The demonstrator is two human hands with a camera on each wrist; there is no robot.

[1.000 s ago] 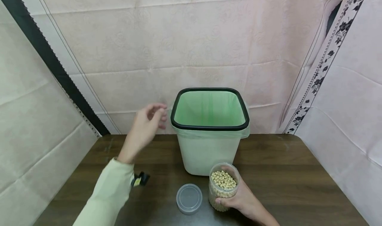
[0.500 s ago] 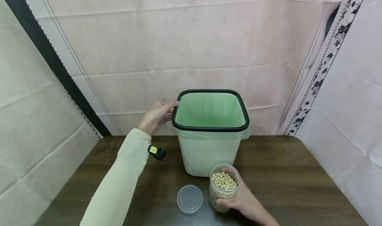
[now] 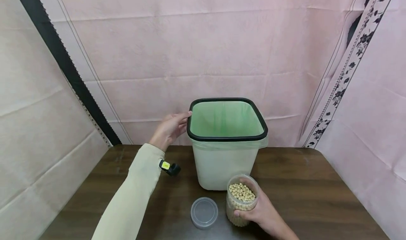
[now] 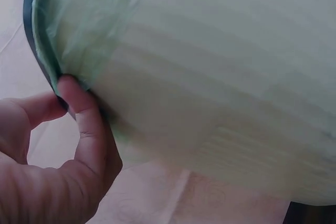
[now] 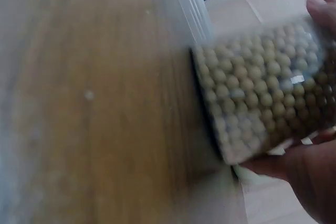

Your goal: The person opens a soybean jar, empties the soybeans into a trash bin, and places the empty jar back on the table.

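While the left hand pinches the bin's black rim at its left side, the right hand has its thumb and fingers clamped round the clear jar. Left wrist view: thumb and a fingertip close on the rim from opposite sides, with thin green film caught at that edge; the rest of that hand is only partly visible. Jar is upright, open at the top, in front of the bin and a bit right of its middle; pale round beans fill most of it, level below the mouth. Can't tell whether the jar touches the bin. Right wrist view: beans show packed against the clear wall, thumb and fingers on opposite sides; tabletop there is blurred. Translucent grey lid lies flat on the brown wooden table, just left of the jar, apart from it. Bin is pale, stands upright, green liner inside, its edge hanging out below the rim. Left sleeve is pale, black wrist camera at its cuff. Behind: creased pinkish cloth, dark band on the left, floral trim on the right.
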